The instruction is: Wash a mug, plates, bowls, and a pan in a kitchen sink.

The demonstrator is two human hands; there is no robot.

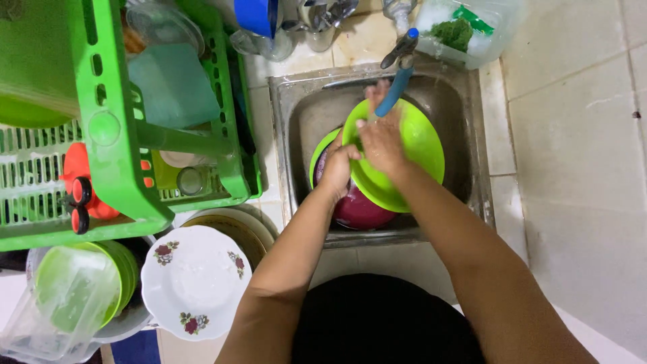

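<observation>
Work in hand: a lime-green plate point(404, 155) is held tilted over the steel sink point(296, 101), under the blue-tipped tap point(399, 74). The left hand point(337, 168) is closed on the plate's left rim, fingers curled over the edge. The right hand point(382, 138) lies flat on the plate's inner face, fingers pressed together and pointing toward the back wall of the sink. Whether water is running cannot be told.

Progress, as a judgement: the washing looks partway through. Beneath the plate, at the sink's front left, sit a dark red bowl point(360, 210) and the edge of a second green dish point(323, 149); these appear still to be cleaned. At the left, a white flowered plate point(195, 280) rests on a stack of dishes point(232, 226) just beside the sink's front left corner, and green bowls point(114, 269) with a clear plastic container point(47, 317) lie further left. Whether those are washed or waiting cannot be told.

Surface and room: the sink is let into a pale tiled counter point(573, 135), bare along its right side. A bright green drying rack point(114, 148) stands over the counter's left edge, holding a glass lid point(162, 23) and orange pieces point(77, 178). At the back right corner, a clear tub holds a green scourer point(455, 32). Glasses point(269, 44) crowd the back edge by the tap.
</observation>
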